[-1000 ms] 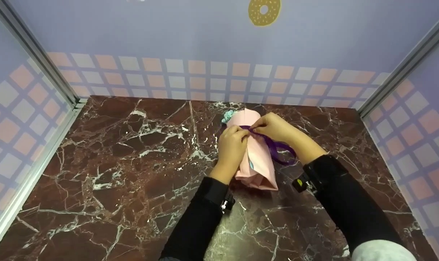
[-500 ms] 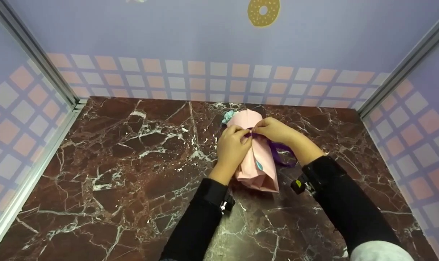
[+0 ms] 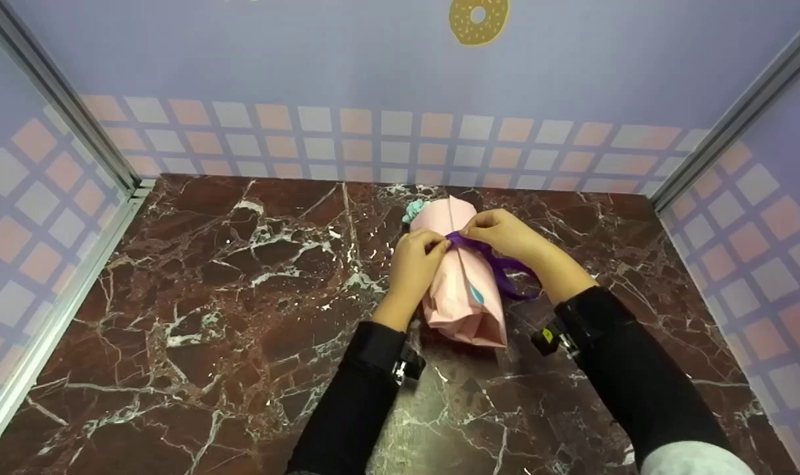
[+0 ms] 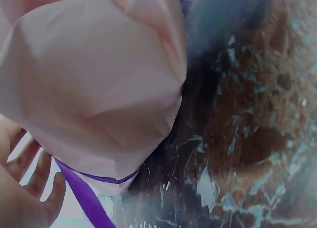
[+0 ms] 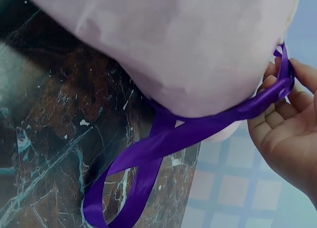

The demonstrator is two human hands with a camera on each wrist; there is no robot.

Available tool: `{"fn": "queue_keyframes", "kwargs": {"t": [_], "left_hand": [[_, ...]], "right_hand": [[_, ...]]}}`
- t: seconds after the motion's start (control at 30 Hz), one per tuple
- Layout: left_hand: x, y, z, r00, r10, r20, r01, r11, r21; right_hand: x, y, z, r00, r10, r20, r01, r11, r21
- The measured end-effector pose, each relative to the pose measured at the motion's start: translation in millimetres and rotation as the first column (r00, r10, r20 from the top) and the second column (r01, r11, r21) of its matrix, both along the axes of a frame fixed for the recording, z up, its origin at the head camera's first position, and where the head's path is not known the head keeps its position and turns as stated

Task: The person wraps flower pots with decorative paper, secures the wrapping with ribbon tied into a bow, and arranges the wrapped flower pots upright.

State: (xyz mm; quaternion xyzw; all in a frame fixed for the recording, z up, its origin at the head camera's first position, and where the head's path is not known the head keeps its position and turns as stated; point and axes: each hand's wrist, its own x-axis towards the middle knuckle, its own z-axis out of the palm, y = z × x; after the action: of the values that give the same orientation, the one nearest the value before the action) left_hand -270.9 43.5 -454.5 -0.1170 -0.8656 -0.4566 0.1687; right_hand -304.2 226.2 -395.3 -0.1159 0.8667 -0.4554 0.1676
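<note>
A roll of pink wrapping paper point(image 3: 469, 277) lies on the table, a bunch of pale teal flowers point(image 3: 414, 210) poking out at its far left. Round its upper part runs a purple ribbon point(image 3: 500, 264), whose loop droops to the right; the right wrist view shows that ribbon point(image 5: 173, 139) folded below the paper. My left hand point(image 3: 416, 264) is on the paper's left side, thumb and fingertips pinching the ribbon at the front. Opposite it, my right hand point(image 3: 509, 234) pinches the ribbon between thumb and fingers. In the left wrist view the fingers point(image 4: 37, 181) are beside the ribbon.
The dark red marble table point(image 3: 241, 316) spreads around the roll. A lilac back wall point(image 3: 307, 59) with pink and white squares stands behind it, with side panels at left and right. Each black sleeve carries a small wrist camera point(image 3: 410, 366).
My hands have drawn slightly apart from where they met at the ribbon, the left one moving a little left. More purple ribbon now shows between them.
</note>
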Motion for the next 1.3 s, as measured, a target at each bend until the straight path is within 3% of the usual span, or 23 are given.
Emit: {"fn": "queue_keyframes", "kwargs": {"t": [0.13, 0.33, 0.47, 0.67, 0.9, 1.17, 1.3], "left_hand": [[-1.6, -2.1, 1.3, 0.998, -0.003, 0.070, 0.000, 0.999, 0.042], [-1.8, -3.4, 0.9, 0.993, 0.019, 0.116, -0.026, 0.998, 0.059], [-0.8, -5.3, 2.2, 0.989, 0.024, 0.147, -0.033, 0.998, 0.059], [-1.8, -9.3, 4.2, 0.987, -0.009, 0.163, -0.007, 0.996, 0.093], [-2.9, -13.9, 3.8, 0.989, -0.014, 0.150, 0.001, 0.996, 0.086], [-1.8, -18.2, 8.0, 0.986, -0.006, 0.165, -0.001, 0.999, 0.041], [-2.2, -19.1, 8.3, 0.986, -0.016, 0.169, 0.010, 0.999, 0.039]], "right_hand": [[1.6, 7, 0.9, 1.000, -0.002, -0.009, 0.002, 1.000, -0.005], [5.6, 19, -4.2, 0.998, -0.053, 0.044, 0.055, 0.997, -0.050], [8.6, 27, -10.0, 0.997, -0.045, 0.058, 0.048, 0.997, -0.052], [12.2, 37, -20.1, 0.999, 0.030, -0.044, -0.030, 1.000, 0.005], [13.1, 48, -43.3, 0.986, 0.099, -0.133, -0.072, 0.978, 0.196], [13.9, 61, -64.6, 0.962, 0.092, -0.259, 0.015, 0.924, 0.383], [13.1, 72, -70.3, 0.967, -0.004, -0.256, 0.089, 0.943, 0.321]]}}
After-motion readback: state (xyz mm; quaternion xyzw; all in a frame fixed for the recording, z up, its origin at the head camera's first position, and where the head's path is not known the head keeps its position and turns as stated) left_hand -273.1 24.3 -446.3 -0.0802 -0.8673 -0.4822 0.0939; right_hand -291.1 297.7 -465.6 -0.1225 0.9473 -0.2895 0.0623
